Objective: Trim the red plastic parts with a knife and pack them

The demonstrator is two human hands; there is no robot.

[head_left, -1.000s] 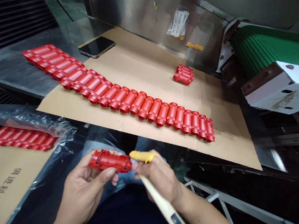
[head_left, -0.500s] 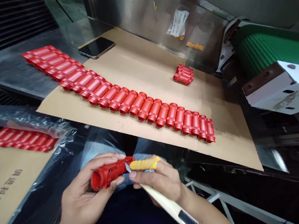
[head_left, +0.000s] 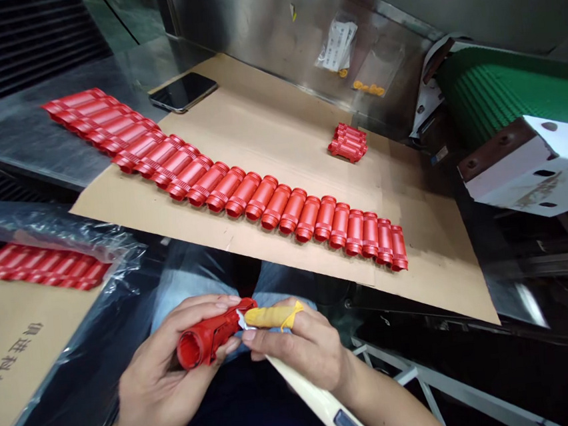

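The left hand (head_left: 162,385) grips a red moulded plastic housing (head_left: 208,337), its fingers (head_left: 197,310) clamped around the body, with the open end pointing left and near. The right hand (head_left: 302,352) holds a cream-handled trimming knife (head_left: 322,403), its fingers closed on the handle, with a yellow finger cot (head_left: 270,317) on the index finger. The knife blade (head_left: 241,321) touches the far right end of the housing. The housing is held above the person's lap, near the edge of a cardboard sheet (head_left: 276,133) on the steel table (head_left: 19,131). Rows of matching red housings (head_left: 262,198) lie on the sheet. A green conveyor belt (head_left: 498,92) stands far right.
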